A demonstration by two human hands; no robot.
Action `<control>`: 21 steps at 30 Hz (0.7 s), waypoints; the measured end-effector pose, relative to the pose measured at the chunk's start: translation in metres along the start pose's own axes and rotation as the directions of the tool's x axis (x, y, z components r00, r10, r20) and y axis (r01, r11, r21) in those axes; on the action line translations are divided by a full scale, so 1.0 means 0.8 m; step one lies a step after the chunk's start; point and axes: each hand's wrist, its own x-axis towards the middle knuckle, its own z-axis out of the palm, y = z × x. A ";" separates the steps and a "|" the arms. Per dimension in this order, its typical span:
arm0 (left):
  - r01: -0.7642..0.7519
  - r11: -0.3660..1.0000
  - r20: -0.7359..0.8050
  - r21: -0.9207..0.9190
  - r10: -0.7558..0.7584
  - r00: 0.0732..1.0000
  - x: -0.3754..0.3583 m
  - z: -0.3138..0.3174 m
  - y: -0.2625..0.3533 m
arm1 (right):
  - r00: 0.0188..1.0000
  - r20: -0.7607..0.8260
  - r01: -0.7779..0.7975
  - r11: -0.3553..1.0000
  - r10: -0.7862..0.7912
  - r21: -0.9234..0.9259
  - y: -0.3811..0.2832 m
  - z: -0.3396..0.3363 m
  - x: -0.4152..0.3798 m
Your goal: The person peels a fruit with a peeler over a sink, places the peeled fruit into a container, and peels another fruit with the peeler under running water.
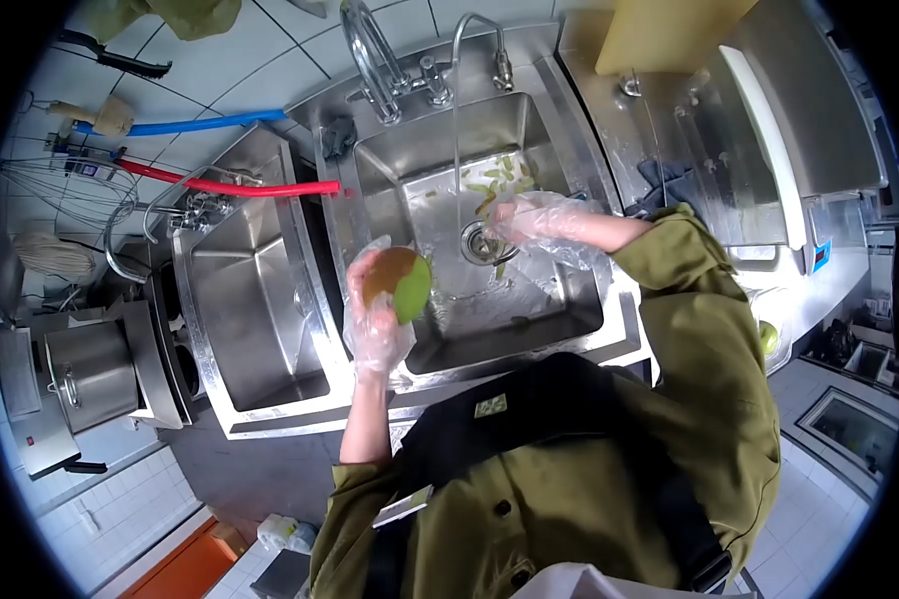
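My left hand (378,317), in a clear plastic glove, is closed around a large rounded fruit (410,285). It looks like a mango, bright green on one side and orange-brown on the other. Over the sink basin (440,334), near the drain (483,243), is my right hand (524,220), also in a clear glove. Its fingers look curled in, and whatever they hold, if anything, is hidden. Strips of green peel (504,178) lie on the basin floor beyond that hand. A thin stream of water (456,150) falls between the two hands.
A curved faucet (370,65) and a thinner spout (479,25) stand behind the basin. To the left is a second sink (260,309), with a red hose (260,188) along its back. A grey cloth (664,185) lies right; a steel pot (90,369) stands far left.
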 end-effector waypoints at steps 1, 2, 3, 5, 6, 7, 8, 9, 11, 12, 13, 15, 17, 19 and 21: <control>0.057 0.998 -0.052 0.008 -0.056 0.997 -0.004 -0.003 0.001 | 0.992 -0.050 0.120 0.986 -0.115 0.113 -0.011 -0.018 0.000; 0.123 0.990 -0.059 -0.066 -0.126 0.990 -0.004 -0.002 0.000 | 0.967 -0.175 0.219 0.958 -0.187 0.184 -0.029 -0.045 -0.004; 0.141 0.990 -0.039 -0.008 -0.141 0.989 -0.004 -0.003 -0.002 | 0.926 -0.294 0.301 0.933 -0.236 0.196 -0.051 -0.077 -0.008; 0.158 0.982 0.018 0.103 -0.161 0.987 0.002 0.000 -0.006 | 0.848 -0.436 0.390 0.913 -0.303 0.124 -0.093 -0.140 -0.015; 0.130 0.970 0.026 0.203 -0.138 0.990 0.001 -0.001 -0.012 | 0.818 -0.471 0.397 0.917 -0.329 0.048 -0.107 -0.161 -0.014; 0.173 0.913 0.003 0.369 -0.187 0.982 0.002 -0.006 -0.012 | 0.785 -0.508 0.400 0.916 -0.354 -0.021 -0.115 -0.170 -0.012; 0.166 0.931 0.027 0.324 -0.185 0.982 0.001 -0.007 -0.009 | 0.748 -0.547 0.401 0.913 -0.375 -0.077 -0.120 -0.171 -0.010; 0.162 0.947 0.049 0.278 -0.182 0.982 0.000 -0.006 -0.006 | 0.705 -0.590 0.405 0.906 -0.393 -0.120 -0.117 -0.165 -0.005; 0.169 0.956 0.066 0.238 -0.189 0.980 -0.002 -0.005 -0.002 | 0.611 -0.666 0.405 0.892 -0.428 -0.201 -0.112 -0.153 0.002; 0.168 0.962 0.073 0.217 -0.187 0.980 -0.003 -0.005 0.000 | 0.723 -0.568 0.422 0.902 -0.394 -0.089 -0.109 -0.162 0.000; 0.146 0.978 0.092 0.151 -0.161 0.983 -0.009 -0.002 0.005 | 0.746 -0.548 0.398 0.913 -0.378 -0.089 -0.088 -0.143 0.005; 0.117 0.993 0.139 0.028 -0.120 0.983 -0.026 -0.002 0.017 | 0.862 -0.443 0.306 0.949 -0.244 0.072 0.010 -0.020 0.020; 0.129 0.988 0.142 0.083 -0.140 0.980 -0.017 -0.009 0.021 | 0.999 -0.002 0.035 0.989 -0.035 0.143 0.032 -0.014 0.000; 0.163 0.980 0.119 0.111 -0.176 0.977 -0.014 -0.023 0.007 | 0.992 0.057 0.109 0.991 -0.113 0.078 0.009 -0.022 -0.009; 0.156 0.972 0.073 0.174 -0.170 0.983 -0.011 -0.029 -0.003 | 0.962 -0.216 0.219 0.947 -0.169 0.235 -0.036 -0.041 -0.014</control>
